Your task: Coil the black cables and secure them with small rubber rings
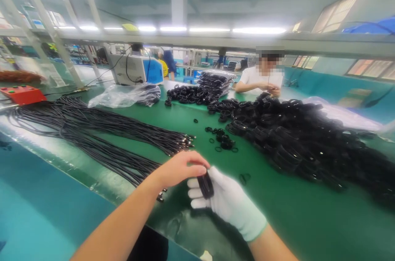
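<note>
A coiled black cable [205, 185] lies across the fingers of my right hand [228, 197], which wears a white glove and holds it. My left hand [185, 167] is bare and pinches the upper end of the same coil between thumb and fingers. Both hands meet above the green table mat [262, 215] near its front edge. Beyond them is a small group of black rings [226, 142]. Long straight black cables [123, 125] with metal plugs lie to the left, their ends close to my left wrist.
A large heap of coiled black cables [296, 137] covers the right side. Behind stand a blue and white machine [135, 70] and a clear plastic bag [114, 95]. A red control box [23, 94] sits far left. A person [262, 78] works across the table.
</note>
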A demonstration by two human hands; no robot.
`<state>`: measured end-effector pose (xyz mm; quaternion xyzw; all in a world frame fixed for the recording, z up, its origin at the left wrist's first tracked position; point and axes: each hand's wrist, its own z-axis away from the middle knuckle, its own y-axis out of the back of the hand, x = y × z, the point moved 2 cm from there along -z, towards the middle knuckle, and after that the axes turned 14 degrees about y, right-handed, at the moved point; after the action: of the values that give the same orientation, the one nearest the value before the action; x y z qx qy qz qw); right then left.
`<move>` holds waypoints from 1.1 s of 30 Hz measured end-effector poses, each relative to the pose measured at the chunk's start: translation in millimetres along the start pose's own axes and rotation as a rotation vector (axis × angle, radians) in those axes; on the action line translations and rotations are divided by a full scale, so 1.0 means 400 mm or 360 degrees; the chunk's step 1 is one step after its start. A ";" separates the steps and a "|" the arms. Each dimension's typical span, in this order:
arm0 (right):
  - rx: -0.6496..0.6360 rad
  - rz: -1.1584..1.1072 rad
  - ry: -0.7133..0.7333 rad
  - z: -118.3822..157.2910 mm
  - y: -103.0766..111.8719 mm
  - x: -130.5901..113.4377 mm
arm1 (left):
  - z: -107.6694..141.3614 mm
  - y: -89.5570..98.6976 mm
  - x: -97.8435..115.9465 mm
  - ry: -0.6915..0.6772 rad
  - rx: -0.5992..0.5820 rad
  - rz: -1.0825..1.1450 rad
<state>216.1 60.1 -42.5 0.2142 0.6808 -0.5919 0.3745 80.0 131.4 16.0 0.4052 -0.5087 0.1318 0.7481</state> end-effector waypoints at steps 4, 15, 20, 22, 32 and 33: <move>0.0004 0.0464 0.0253 0.002 0.016 -0.015 | 0.002 -0.017 0.002 0.0119 0.0483 -0.0153; -0.0105 0.0281 0.0154 0.008 -0.005 -0.007 | 0.054 -0.117 -0.040 0.0441 0.0227 0.0881; -0.0073 0.0224 0.0125 0.012 0.005 0.003 | 0.054 -0.108 -0.038 0.0436 0.0180 0.0738; -0.0047 0.0211 0.0094 0.013 0.005 0.002 | 0.056 -0.095 -0.038 0.0424 0.0370 0.0467; -0.0099 0.0133 0.0042 0.016 0.003 0.023 | 0.047 -0.105 -0.058 -0.0002 0.1028 -0.0125; -0.0100 0.0123 0.0048 0.015 0.003 0.025 | 0.042 -0.106 -0.063 0.0000 0.1032 -0.0072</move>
<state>212.3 53.1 -51.1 0.2373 0.6958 -0.5520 0.3934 83.7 97.2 -23.3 0.6336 -0.4311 0.2703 0.5828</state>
